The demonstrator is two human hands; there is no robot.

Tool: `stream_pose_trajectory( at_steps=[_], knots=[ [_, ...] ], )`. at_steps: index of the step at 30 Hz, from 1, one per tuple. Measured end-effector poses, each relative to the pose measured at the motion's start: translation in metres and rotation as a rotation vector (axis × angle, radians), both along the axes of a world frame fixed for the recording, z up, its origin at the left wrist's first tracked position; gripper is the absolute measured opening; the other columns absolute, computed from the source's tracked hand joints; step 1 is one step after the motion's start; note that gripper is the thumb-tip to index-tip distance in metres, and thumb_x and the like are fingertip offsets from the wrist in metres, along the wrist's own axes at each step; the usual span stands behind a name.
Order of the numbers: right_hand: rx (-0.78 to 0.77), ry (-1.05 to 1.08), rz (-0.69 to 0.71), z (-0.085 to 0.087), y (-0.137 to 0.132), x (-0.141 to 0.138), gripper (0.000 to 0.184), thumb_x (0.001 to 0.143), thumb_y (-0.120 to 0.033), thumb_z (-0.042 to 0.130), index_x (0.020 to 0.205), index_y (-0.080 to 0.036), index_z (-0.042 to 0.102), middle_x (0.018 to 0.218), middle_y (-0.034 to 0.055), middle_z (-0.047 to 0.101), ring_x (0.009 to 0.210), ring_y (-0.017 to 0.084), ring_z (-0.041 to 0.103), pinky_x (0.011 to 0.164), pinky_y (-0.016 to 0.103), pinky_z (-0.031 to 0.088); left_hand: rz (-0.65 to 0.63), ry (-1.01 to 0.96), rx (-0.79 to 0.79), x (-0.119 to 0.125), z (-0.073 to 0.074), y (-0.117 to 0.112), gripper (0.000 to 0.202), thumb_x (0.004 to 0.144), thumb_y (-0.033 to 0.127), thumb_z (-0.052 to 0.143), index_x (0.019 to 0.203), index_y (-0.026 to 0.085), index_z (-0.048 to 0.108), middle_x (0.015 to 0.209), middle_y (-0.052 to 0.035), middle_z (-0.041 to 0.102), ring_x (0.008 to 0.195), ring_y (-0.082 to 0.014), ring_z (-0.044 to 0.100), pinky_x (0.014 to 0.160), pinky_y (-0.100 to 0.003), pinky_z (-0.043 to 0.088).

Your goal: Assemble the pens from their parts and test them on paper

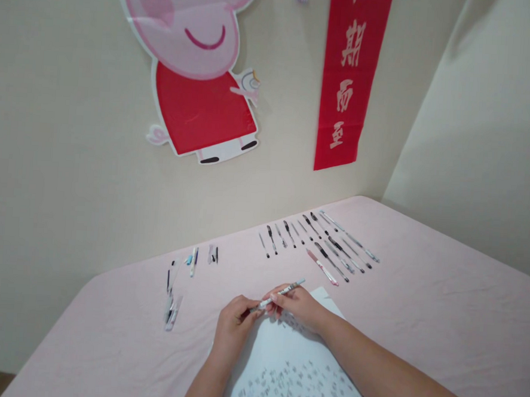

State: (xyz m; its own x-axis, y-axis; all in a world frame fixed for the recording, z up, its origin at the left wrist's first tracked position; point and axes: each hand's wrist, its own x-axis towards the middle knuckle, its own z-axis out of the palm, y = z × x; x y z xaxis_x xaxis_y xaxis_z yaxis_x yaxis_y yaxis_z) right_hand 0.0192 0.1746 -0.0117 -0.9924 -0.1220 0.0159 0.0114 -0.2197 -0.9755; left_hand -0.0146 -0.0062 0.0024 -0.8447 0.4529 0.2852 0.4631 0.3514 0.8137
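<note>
Both hands meet over the upper end of a white sheet of paper covered in small dark scribbles. Between them is a slim pen with a pale patterned barrel, tilted up to the right. My right hand pinches its barrel between thumb and fingers. At the pen's lower left end, my left hand has its thumb and fingers closed on the tip or cap; which of these cannot be made out.
Rows of several pens lie at the back right, with a pink pen nearest. Pen parts and a blue-and-white pen lie at left. The pink-covered surface meets a wall with a pig cutout and red banner.
</note>
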Motion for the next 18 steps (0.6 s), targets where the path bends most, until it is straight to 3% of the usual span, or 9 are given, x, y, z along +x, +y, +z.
stream_pose_trajectory(
  at_steps=[7,11,15,18],
  knots=[
    [-0.011,-0.018,-0.007,0.006,-0.001,0.002,0.043,0.073,-0.052,0.067,0.088,-0.012,0.068,0.059,0.0001,0.060,0.053,0.010,0.053,0.055,0.026,0.043,0.012,0.003,-0.005,-0.001,-0.002,0.000,0.014,0.074,0.027,0.061,0.078,0.021,0.074,0.066,-0.0023,0.064,0.061,-0.0156,0.056,0.058,-0.026,0.042],
    [0.010,-0.015,-0.138,0.011,0.003,0.001,0.038,0.071,-0.043,0.070,0.096,-0.014,0.067,0.050,-0.0058,0.050,0.047,0.008,0.045,0.049,0.022,0.036,0.045,-0.020,-0.031,-0.002,-0.004,-0.001,0.015,0.075,0.028,0.059,0.079,0.020,0.072,0.070,-0.0032,0.065,0.063,-0.0169,0.057,0.060,-0.028,0.043],
    [-0.081,-0.023,-0.354,0.012,0.010,-0.005,0.025,0.070,-0.040,0.067,0.075,-0.016,0.062,0.046,-0.0077,0.044,0.042,0.006,0.037,0.043,0.020,0.028,0.148,-0.014,-0.023,-0.003,-0.005,-0.002,0.014,0.073,0.026,0.058,0.077,0.020,0.070,0.069,-0.0026,0.063,0.062,-0.0175,0.056,0.059,-0.028,0.044],
    [-0.107,-0.044,-0.401,0.010,0.013,-0.008,0.023,0.071,-0.038,0.065,0.068,-0.017,0.056,0.047,-0.0078,0.044,0.041,0.006,0.037,0.043,0.020,0.028,0.174,-0.016,-0.012,-0.004,-0.005,-0.003,0.013,0.072,0.025,0.058,0.076,0.020,0.069,0.070,-0.0025,0.064,0.062,-0.0176,0.057,0.058,-0.028,0.044]
  ],
)
